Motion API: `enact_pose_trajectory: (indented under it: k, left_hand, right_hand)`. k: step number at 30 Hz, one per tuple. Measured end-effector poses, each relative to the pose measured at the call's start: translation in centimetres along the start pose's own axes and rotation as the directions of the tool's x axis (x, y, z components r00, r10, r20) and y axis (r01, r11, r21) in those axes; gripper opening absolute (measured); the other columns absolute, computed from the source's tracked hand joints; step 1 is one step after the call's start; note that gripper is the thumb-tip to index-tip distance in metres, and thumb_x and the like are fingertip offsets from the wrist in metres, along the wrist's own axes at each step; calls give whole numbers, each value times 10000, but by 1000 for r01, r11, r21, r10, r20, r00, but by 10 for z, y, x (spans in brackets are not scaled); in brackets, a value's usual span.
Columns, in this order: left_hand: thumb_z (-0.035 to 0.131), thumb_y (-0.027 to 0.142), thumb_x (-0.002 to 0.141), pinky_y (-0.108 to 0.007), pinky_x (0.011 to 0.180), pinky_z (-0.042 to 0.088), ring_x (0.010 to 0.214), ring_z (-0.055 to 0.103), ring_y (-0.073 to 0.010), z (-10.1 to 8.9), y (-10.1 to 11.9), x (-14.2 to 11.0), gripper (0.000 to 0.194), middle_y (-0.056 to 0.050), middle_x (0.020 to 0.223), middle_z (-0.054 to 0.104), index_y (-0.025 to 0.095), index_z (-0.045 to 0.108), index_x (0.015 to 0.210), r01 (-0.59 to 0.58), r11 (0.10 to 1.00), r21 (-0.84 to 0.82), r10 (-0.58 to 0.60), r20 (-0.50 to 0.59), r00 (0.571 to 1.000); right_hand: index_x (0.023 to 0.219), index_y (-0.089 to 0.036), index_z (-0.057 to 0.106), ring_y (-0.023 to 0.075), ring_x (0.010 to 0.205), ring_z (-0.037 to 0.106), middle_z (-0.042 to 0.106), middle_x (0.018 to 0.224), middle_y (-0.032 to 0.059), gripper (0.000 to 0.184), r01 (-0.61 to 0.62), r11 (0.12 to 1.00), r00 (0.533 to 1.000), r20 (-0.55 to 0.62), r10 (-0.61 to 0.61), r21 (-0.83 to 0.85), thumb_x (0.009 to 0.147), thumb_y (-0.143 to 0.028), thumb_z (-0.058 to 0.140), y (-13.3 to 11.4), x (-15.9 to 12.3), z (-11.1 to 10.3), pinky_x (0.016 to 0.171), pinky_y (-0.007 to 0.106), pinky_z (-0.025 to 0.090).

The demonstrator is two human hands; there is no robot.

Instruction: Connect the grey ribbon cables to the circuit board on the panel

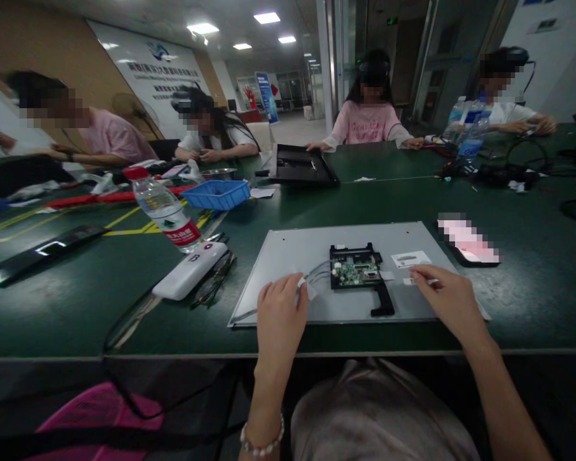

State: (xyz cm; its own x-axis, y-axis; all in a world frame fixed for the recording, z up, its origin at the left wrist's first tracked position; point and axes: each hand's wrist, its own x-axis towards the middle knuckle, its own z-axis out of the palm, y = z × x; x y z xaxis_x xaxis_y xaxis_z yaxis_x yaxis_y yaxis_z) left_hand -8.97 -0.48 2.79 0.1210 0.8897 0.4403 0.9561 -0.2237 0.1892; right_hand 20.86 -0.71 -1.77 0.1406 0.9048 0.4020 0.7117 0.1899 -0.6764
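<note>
A flat grey panel [278, 256] lies on the table in front of me. On it sits a green circuit board [358, 271] in a black plastic bracket [383, 301], with grey wires [319, 271] running out to the left. My left hand [282, 304] is closed at the panel's left side, pinching a small white strip [310, 288] beside the wires. Over the right side, my right hand [444, 294] has thumb and forefinger together; what lies between them is too small to name. Just beyond those fingers is a white label [409, 258] on the panel.
A phone [470, 243] lies right of the panel. To the left are a white power bank [191, 272], glasses [214, 282], a water bottle [166, 211] and a blue tray [218, 194]. Across the table, a person touches a black casing [300, 165]; other people sit around it.
</note>
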Motion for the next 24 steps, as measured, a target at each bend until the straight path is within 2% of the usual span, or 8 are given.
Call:
enact_pose_trajectory:
  k: [5, 9, 12, 15, 17, 19, 21, 24]
  left_hand:
    - [460, 220, 894, -426, 973, 399, 1088, 582, -257, 15, -6, 6, 273, -104, 1146, 650, 151, 562, 1137, 46, 996, 76, -51, 62, 997]
    - [454, 213, 897, -462, 1022, 363, 1121, 568, -259, 22, -7, 4, 290, -117, 1180, 629, 144, 525, 1169, 60, 995, 74, -67, 98, 993]
    - [458, 230, 902, -437, 987, 406, 1088, 582, -268, 25, -11, 2, 318, -140, 1171, 624, 114, 500, 1196, 47, 998, 46, -51, 106, 993]
    - [488, 254, 894, -409, 924, 455, 1049, 594, -276, 27, -16, 1, 363, -151, 1132, 627, 99, 467, 1222, 46, 999, 6, -47, 75, 996]
    - [506, 261, 888, -409, 905, 466, 1025, 601, -279, 29, -17, -1, 383, -150, 1100, 631, 103, 447, 1232, 49, 999, -8, -48, 52, 997]
    - [513, 262, 885, -414, 886, 475, 1000, 610, -280, 30, -17, -2, 392, -151, 1086, 630, 108, 432, 1236, 52, 999, -13, -52, 37, 998]
    - [513, 266, 886, -417, 875, 481, 993, 614, -280, 30, -17, -3, 396, -157, 1099, 622, 110, 420, 1237, 54, 998, -17, -54, 23, 998]
    - [496, 259, 894, -427, 902, 471, 1039, 598, -281, 30, -17, -4, 361, -165, 1135, 605, 114, 430, 1219, 23, 999, -23, -23, 18, 1000]
  right_hand:
    - [977, -200, 697, 216, 818, 674, 723, 995, 59, 249, 15, 1000, 1000, 7, -15, -3, 859, -321, 514, -2, 0, 1, 685, 331, 526]
    - [974, -208, 694, 211, 834, 670, 720, 996, 49, 227, 22, 1000, 1000, 7, -22, 9, 859, -301, 521, -1, 0, 1, 691, 326, 526]
    - [981, -206, 686, 211, 833, 662, 713, 993, 51, 217, 34, 999, 999, -12, -34, 12, 867, -288, 521, -2, 0, 0, 695, 334, 531]
    - [1018, -196, 667, 215, 896, 644, 693, 1041, 67, 226, 105, 994, 993, -56, -105, -3, 889, -251, 490, -16, -1, 3, 757, 354, 532]
    - [1072, -194, 647, 220, 1000, 613, 671, 1096, 73, 247, 202, 979, 979, -29, -202, -19, 902, -218, 469, -38, -4, 9, 867, 382, 506]
    - [1123, -198, 627, 207, 1063, 582, 649, 1148, 65, 270, 330, 944, 941, 77, -329, 1, 910, -189, 462, -65, -6, 21, 959, 386, 464]
    - [1170, -190, 606, 200, 1096, 556, 630, 1186, 64, 303, 463, 886, 864, 212, -457, 25, 906, -150, 463, -94, -7, 36, 980, 368, 455]
    - [1144, -138, 610, 223, 1102, 530, 625, 1175, 96, 288, 561, 828, 783, 328, -528, -8, 897, -114, 465, -124, -7, 60, 969, 378, 461]
